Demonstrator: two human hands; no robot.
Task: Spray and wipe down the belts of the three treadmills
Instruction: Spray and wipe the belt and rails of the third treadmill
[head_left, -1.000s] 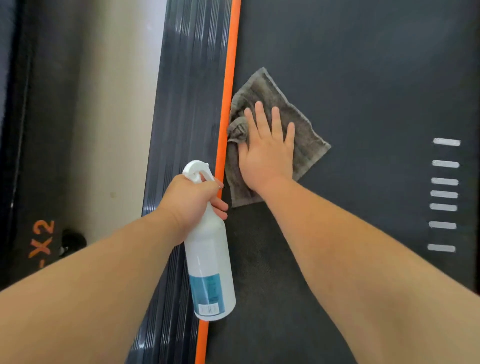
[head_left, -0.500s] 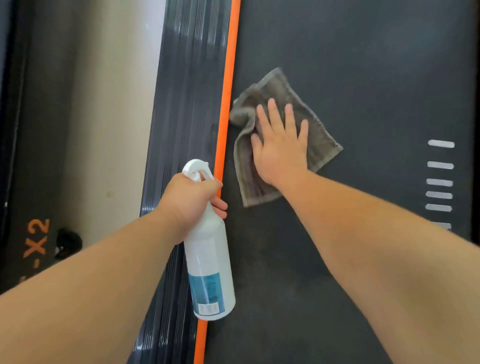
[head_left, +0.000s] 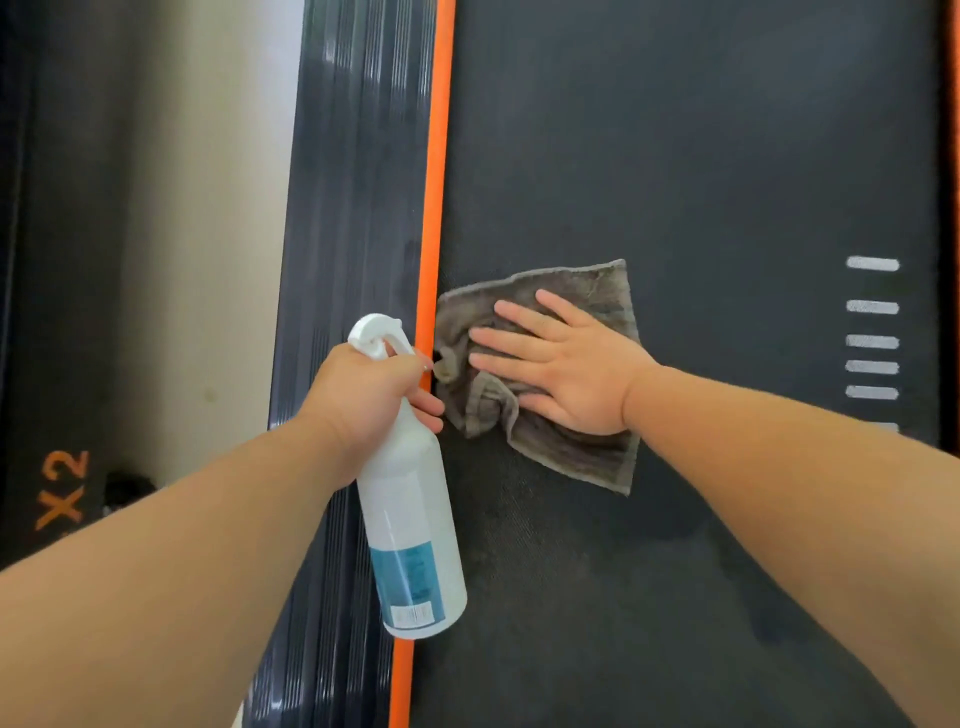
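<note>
Two bare arms reach over a treadmill's dark grey belt. The right hand lies flat, fingers straight and spread, pressing a crumpled grey-brown cloth onto the belt's left edge, just beside the orange strip. The left hand curls round the neck of a white spray bottle with a blue label, held over that strip. The belt looks matte and finely textured, with faint darker patches at its near end and short white bars along its right side.
</note>
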